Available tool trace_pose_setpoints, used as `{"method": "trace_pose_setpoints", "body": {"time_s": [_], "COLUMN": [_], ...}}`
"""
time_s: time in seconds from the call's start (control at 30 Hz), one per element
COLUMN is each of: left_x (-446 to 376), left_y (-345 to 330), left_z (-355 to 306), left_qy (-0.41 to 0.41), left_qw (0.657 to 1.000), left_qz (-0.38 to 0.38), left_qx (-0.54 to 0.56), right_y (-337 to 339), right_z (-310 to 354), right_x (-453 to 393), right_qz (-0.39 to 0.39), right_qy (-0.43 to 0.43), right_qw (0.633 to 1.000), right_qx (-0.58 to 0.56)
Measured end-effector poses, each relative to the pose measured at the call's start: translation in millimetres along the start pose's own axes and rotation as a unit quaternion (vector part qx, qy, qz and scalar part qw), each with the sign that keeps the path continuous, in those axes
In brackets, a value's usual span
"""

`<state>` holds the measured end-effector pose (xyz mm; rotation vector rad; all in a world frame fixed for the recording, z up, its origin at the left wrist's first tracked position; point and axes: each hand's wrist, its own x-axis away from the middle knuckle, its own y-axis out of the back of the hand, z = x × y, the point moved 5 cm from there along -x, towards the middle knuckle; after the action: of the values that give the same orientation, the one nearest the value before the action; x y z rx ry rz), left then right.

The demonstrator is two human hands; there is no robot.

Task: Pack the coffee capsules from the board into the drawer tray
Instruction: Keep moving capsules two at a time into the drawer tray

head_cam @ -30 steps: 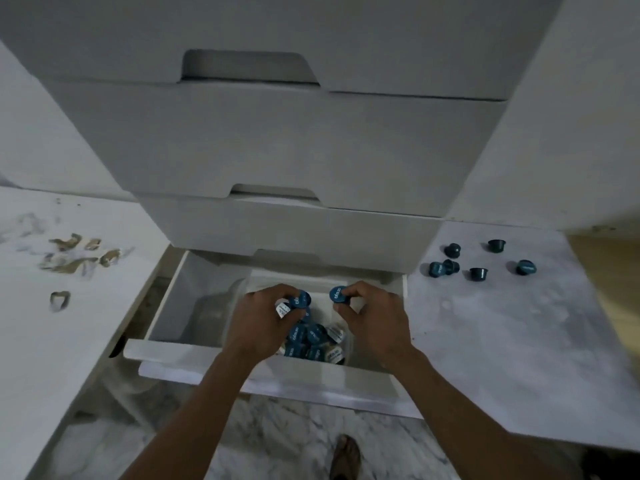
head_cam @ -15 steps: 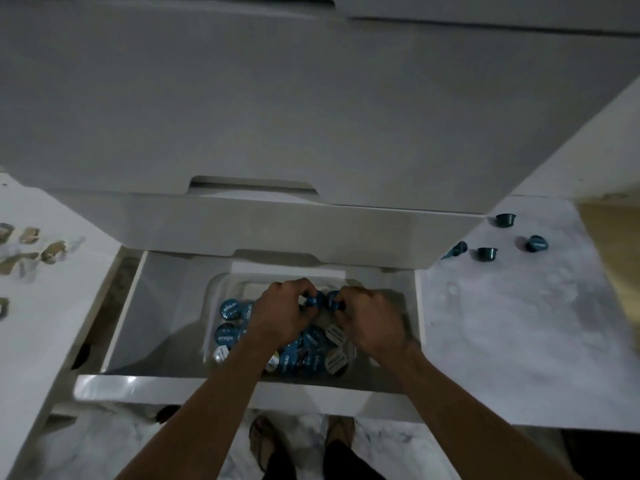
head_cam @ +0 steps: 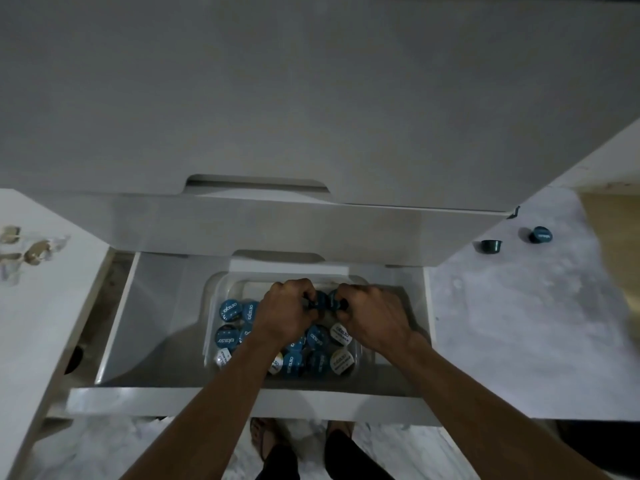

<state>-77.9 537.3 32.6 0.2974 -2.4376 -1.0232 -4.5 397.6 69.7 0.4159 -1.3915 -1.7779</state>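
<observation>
A clear plastic tray [head_cam: 217,289] sits in the open white drawer [head_cam: 156,306] and holds several blue and white coffee capsules [head_cam: 229,309]. My left hand [head_cam: 284,315] and my right hand [head_cam: 375,317] are both down in the tray's far half, knuckles up, fingers curled. Each pinches a dark blue capsule [head_cam: 322,299] where the two hands meet. On the marble board [head_cam: 519,323] to the right lie two loose blue capsules, one upright [head_cam: 491,244] and one on its side [head_cam: 541,234]. The drawer front above hides the rest of the board's far edge.
Closed white drawer fronts [head_cam: 311,116] overhang the open drawer from above. A white counter [head_cam: 41,323] at the left carries some brown scraps [head_cam: 34,252]. My feet [head_cam: 266,441] stand on the marble floor below the drawer's front edge.
Both hands have gone lower and deeper into the tray with their capsules. The view has tilted down, so fewer capsules on the board show.
</observation>
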Motion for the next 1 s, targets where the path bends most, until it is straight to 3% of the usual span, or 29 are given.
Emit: {"method": "trace_pose_setpoints", "body": {"time_s": [0.43,1.0], "left_x": [1,6], "left_y": [2,2], "left_z": [0,-10], "left_qy": [-0.030,-0.024], "left_qw": [0.999,1.000], "left_qz": [-0.022,0.010], "left_qx": [0.020,-0.014], "right_y": [2,-10], "right_z": [-4,-5], "right_x": [0,5], "right_qz": [-0.023,0.013], "right_qy": [0.018,0.036], "right_qw": [0.999,0.998], "right_qx": [0.027,0.048]}}
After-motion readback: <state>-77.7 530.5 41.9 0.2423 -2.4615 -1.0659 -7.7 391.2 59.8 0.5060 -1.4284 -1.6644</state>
